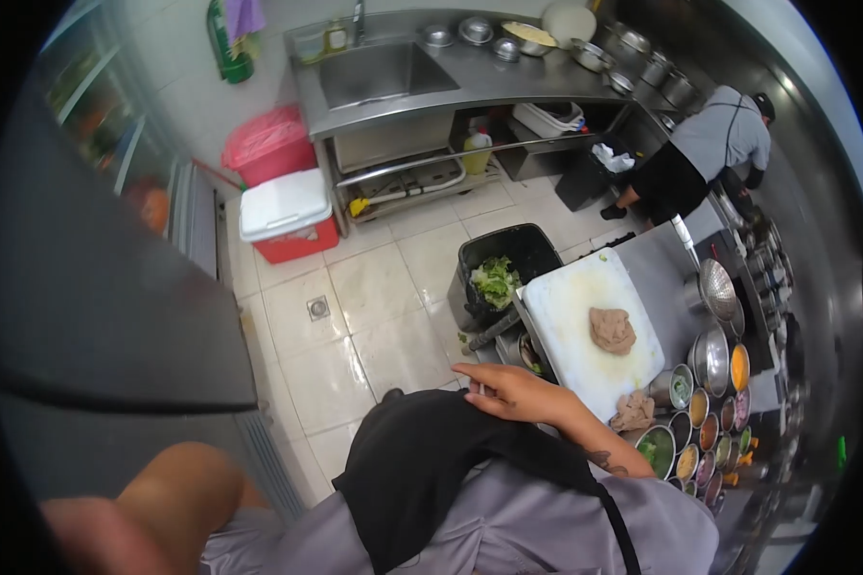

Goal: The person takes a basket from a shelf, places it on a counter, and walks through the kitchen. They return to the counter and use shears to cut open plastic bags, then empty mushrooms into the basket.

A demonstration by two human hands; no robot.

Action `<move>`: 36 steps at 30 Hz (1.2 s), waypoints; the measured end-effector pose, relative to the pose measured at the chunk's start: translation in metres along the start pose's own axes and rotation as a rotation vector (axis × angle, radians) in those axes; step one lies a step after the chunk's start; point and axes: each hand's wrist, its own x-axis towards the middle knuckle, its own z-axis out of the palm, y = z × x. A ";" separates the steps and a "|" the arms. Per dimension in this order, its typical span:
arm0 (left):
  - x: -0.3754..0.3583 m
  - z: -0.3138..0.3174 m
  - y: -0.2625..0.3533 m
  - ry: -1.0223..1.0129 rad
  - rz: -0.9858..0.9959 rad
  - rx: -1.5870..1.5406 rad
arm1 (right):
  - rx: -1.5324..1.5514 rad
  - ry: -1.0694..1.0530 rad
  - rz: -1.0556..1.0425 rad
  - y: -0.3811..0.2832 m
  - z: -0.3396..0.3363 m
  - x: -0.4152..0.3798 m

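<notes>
My right hand (513, 391) rests close to the black apron (422, 450) at my front. Its index finger is stretched out, the other fingers bend loosely, and I see nothing held. Past it stands a white cutting board (575, 297) with a crumpled brown cloth (612, 331) on it. Another brown cloth (633, 412) lies by the board's near corner. My left arm (182, 484) is bent and blurred at the lower left, beside the grey fridge door (144, 287). The left hand itself is beyond what I can make out at the frame edge.
A black bin (508, 244) with lettuce leaves stands beside the board. Several ingredient containers (700, 407) crowd the right counter. A co-worker (714, 144) bends at the back right. A steel sink (384, 72), a red-and-white cooler (288, 216) and a pink bin (268, 144) line the far side.
</notes>
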 end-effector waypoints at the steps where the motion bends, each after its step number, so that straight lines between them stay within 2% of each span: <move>1: -0.011 0.012 -0.028 -0.003 -0.031 -0.016 | 0.008 0.041 0.045 0.006 -0.007 0.001; 3: -0.035 0.041 -0.089 -0.005 -0.171 -0.064 | 0.027 0.117 0.099 0.024 -0.016 0.003; 5: -0.047 0.085 -0.142 0.282 -0.474 -0.327 | 0.013 0.220 0.133 0.048 -0.014 0.002; 7: -0.009 0.191 -0.166 0.197 -0.623 -0.356 | 0.084 0.270 0.211 0.057 -0.018 0.005; 8: -0.007 0.240 -0.178 0.149 -0.526 -0.109 | 0.141 0.291 0.266 0.062 -0.023 0.008; 12: -0.024 0.363 -0.252 -0.445 -0.424 -0.254 | 0.297 0.473 0.255 0.093 -0.050 0.025; 14: -0.032 0.421 -0.283 -0.559 -0.287 -0.230 | 0.434 0.477 0.151 0.118 -0.071 0.037; 15: -0.027 0.445 -0.295 -0.547 -0.265 -0.229 | 0.426 0.496 0.137 0.126 -0.087 0.046; 17: -0.017 0.480 -0.322 -0.585 -0.230 -0.169 | 0.414 0.390 0.165 0.136 -0.123 0.068; 22: 0.012 0.550 -0.407 -0.674 -0.172 -0.071 | 0.416 0.307 -0.020 0.143 -0.209 0.123; 26: 0.012 0.621 -0.509 -0.779 -0.196 0.054 | 0.339 0.253 0.030 0.137 -0.261 0.162; 28: 0.014 0.662 -0.577 -0.711 -0.187 0.123 | 0.254 0.421 0.110 0.143 -0.283 0.173; 29: 0.019 0.682 -0.610 -0.650 -0.185 0.185 | 0.230 0.573 0.107 0.146 -0.290 0.179; 30: 0.028 0.700 -0.642 -0.635 -0.173 0.175 | 0.221 0.592 0.109 0.154 -0.296 0.184; 32: 0.043 0.743 -0.705 -0.495 -0.290 0.184 | 0.228 0.756 0.367 0.174 -0.308 0.193; 36: 0.071 0.830 -0.815 -0.301 -0.378 0.078 | 0.353 0.962 0.496 0.196 -0.339 0.249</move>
